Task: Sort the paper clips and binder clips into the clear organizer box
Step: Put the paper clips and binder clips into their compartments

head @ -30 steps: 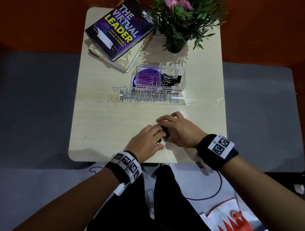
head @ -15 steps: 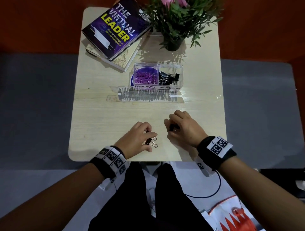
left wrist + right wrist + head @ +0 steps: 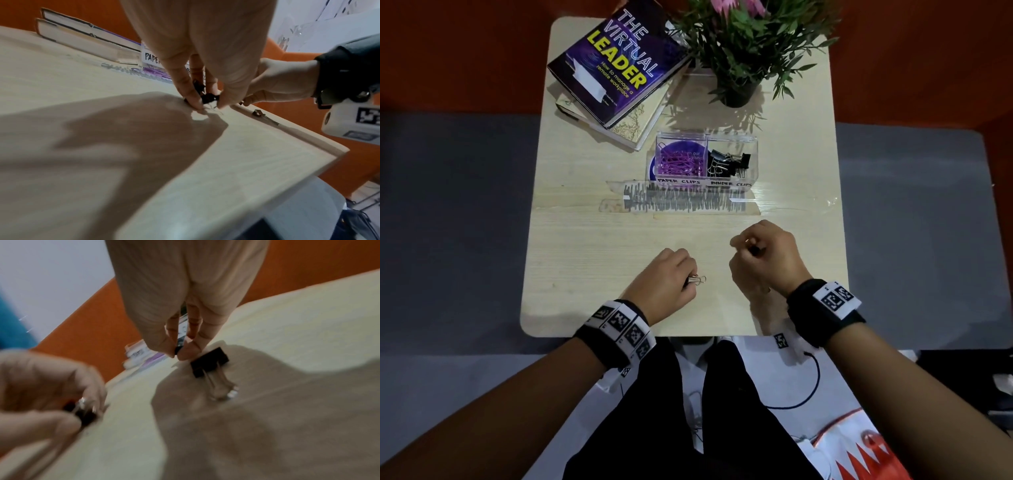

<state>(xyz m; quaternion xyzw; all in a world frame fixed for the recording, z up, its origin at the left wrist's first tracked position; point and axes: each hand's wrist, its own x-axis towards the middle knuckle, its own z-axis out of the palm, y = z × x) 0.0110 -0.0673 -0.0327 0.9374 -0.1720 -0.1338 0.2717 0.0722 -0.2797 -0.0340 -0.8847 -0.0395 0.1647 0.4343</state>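
Left hand [image 3: 667, 283]: pinches a binder clip [image 3: 207, 95] at the desk [image 3: 592, 260].
Right hand [image 3: 765, 257]: pinches a second clip [image 3: 178, 349]; loose clip [image 3: 209, 364] just beneath.

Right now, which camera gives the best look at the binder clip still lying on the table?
Right wrist: the loose binder clip lies large and unobstructed. Left wrist shows it small near the table edge. In the head view the right hand hides it.

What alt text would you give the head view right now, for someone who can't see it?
Both hands work near the front of a pale table: the left hand pinches a binder clip, and the right hand pinches something small and dark. Behind them a clear organizer box holds purple paper clips left and black binder clips right.
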